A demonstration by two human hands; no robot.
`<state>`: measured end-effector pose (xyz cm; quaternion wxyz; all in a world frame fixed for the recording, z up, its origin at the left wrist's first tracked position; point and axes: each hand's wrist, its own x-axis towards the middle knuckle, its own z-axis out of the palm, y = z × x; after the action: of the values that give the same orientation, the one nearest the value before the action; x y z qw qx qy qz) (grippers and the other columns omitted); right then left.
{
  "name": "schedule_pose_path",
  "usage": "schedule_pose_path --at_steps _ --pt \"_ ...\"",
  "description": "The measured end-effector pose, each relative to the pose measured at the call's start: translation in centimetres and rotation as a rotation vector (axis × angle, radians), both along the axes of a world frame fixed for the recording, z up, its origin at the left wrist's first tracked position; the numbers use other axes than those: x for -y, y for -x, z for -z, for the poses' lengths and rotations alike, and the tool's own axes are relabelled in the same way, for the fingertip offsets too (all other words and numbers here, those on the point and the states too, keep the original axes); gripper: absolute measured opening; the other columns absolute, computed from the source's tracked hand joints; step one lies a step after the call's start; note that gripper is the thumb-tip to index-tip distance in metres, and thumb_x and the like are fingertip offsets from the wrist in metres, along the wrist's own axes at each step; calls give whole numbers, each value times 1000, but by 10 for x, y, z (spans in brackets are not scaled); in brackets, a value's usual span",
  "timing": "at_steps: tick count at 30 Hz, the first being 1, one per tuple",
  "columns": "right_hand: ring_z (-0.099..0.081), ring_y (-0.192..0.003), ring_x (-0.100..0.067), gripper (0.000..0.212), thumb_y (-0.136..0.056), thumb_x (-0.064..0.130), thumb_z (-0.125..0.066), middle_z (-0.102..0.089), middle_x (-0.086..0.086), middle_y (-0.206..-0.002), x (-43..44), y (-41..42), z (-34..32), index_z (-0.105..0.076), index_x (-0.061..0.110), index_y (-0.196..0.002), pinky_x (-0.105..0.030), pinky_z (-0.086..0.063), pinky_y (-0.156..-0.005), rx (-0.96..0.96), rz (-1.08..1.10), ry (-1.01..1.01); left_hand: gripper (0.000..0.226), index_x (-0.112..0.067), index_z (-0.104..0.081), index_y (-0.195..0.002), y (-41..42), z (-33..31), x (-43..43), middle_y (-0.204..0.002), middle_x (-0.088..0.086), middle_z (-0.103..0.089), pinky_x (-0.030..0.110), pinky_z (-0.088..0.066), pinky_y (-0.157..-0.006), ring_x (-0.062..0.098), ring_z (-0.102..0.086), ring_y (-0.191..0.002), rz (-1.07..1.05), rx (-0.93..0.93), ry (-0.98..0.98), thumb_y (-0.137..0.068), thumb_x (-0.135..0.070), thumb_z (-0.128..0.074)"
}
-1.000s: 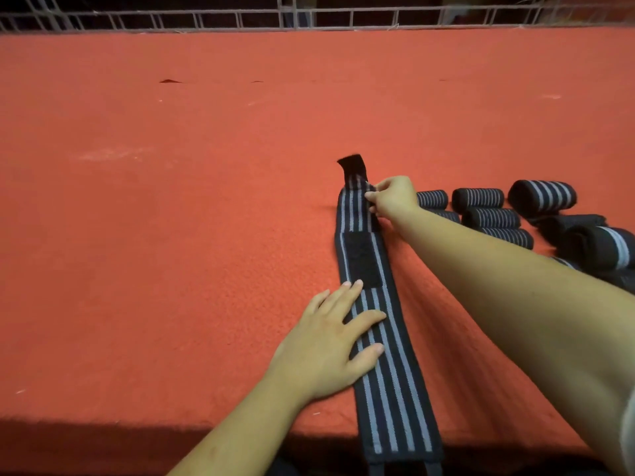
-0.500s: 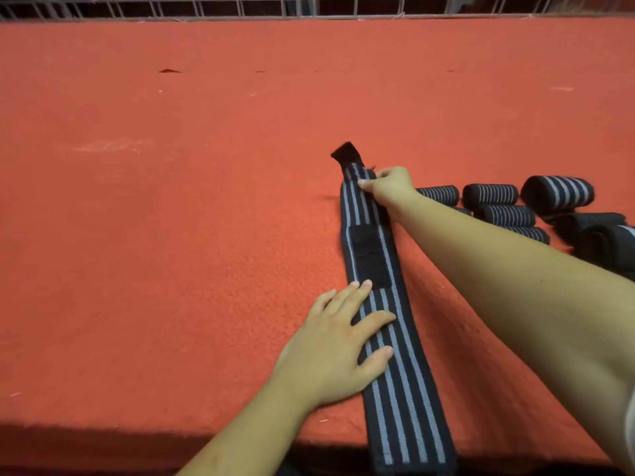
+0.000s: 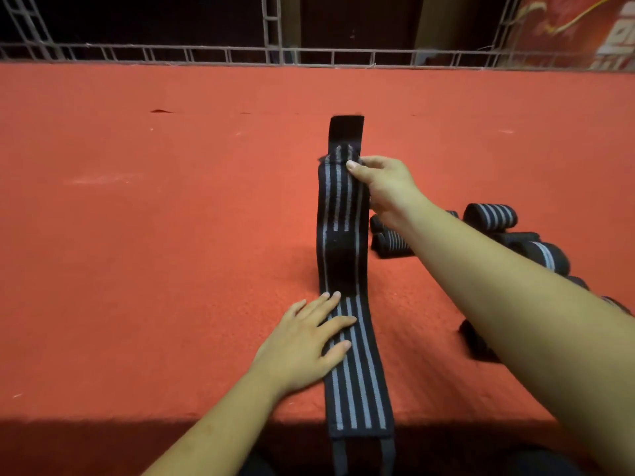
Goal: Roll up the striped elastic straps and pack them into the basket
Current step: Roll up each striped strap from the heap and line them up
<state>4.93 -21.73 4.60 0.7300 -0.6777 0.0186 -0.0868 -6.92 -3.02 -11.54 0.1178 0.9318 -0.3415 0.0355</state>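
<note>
Head view: right hand [image 3: 382, 187] pinches the strap [image 3: 357, 372], flat left hand [image 3: 302, 343] presses it.

Lighting dim, warm; bench [image 3: 137, 235] near edge in deep shadow, background black. Soft focus, slight motion blur; wide-angle bowing at edges.

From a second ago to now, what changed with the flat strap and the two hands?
The right hand, pinching the striped strap near its far end, has lifted that end off the red cloth, so the far half now stands up. The left hand stays flat on the near part, pressing it down. The rolled straps at the right have not moved.
</note>
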Motion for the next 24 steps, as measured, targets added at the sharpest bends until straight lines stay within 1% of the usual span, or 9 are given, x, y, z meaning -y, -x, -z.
schedule_pose_path --at_steps 3,5,8,11,13,16,19,21,24 --pt "-73 -88 -21 20 -92 15 -69 -75 -8 -97 4 31 -2 -69 5 -110 -39 -60 -79 54 14 27 52 -41 -48 -142 0 -1 0 -160 -12 -30 33 -13 -124 6 -22 -149 12 -26 108 -95 -57 -34" --pt "-72 -100 -25 22 -90 18 -71 -75 -10 -103 5 54 -2 -70 7 -109 -46 -57 -93 79 22 30 41 -30 -65 -121 -1 -2 -1 -136 -8 -57 39 -35 -113 9 -47 -130 -17 -105 346 -89 -45 -43" --pt "-71 -89 -20 19 -93 9 -67 -75 -7 -95 3 95 7 -68 5 -112 -39 -58 -86 105 25 -23 15 -26 -63 -90 -2 -17 -1 -99 -7 -65 42 -46 -95 7 -58 -98 -303 -107 842 -88 -32 -49" --pt "-72 -82 -16 25 -92 0 -65 -77 -3 -87 -3 135 27 -65 14 -113 -28 -57 -76 97 -13 -105 25 -20 -67 -91 9 -50 7 -92 -4 -72 35 -49 -92 0 -64 -91 -501 -244 1224 -104 -19 -46" --pt "-72 -86 -20 28 -91 -2 -64 -77 -10 -94 -6 154 44 -65 10 -117 -28 -58 -77 70 -25 -127 34 -15 -69 -96 19 -72 17 -85 4 -77 31 -51 -82 10 -70 -86 -496 -436 1407 -107 -27 -39" --pt "-71 -90 -27 25 -92 0 -64 -75 -19 -101 -9 174 67 -66 5 -116 -34 -57 -82 -32 -25 -141 35 -12 -70 -102 37 -87 31 -76 9 -76 22 -51 -61 13 -70 -65 -466 -691 1496 -106 -33 -41" --pt "-72 -87 -25 18 -94 12 -65 -76 -16 -98 -10 186 76 -67 5 -111 -32 -57 -77 -94 0 -128 29 -12 -73 -101 53 -89 38 -81 8 -77 20 -52 -56 14 -71 -67 -443 -787 1490 -104 -26 -48" --pt "-71 -81 -20 17 -95 21 -66 -76 -16 -94 -10 191 77 -68 6 -102 -29 -56 -72 -84 18 -81 26 -7 -74 -100 57 -89 42 -87 11 -77 23 -57 -62 17 -73 -74 -452 -839 1536 -102 -21 -52" --pt "-70 -80 -20 19 -94 27 -67 -74 -20 -95 -10 194 77 -70 9 -96 -34 -55 -74 -55 20 -9 22 1 -71 -105 59 -90 46 -101 22 -74 36 -57 -81 26 -72 -86 -514 -855 1587 -100 -12 -54"
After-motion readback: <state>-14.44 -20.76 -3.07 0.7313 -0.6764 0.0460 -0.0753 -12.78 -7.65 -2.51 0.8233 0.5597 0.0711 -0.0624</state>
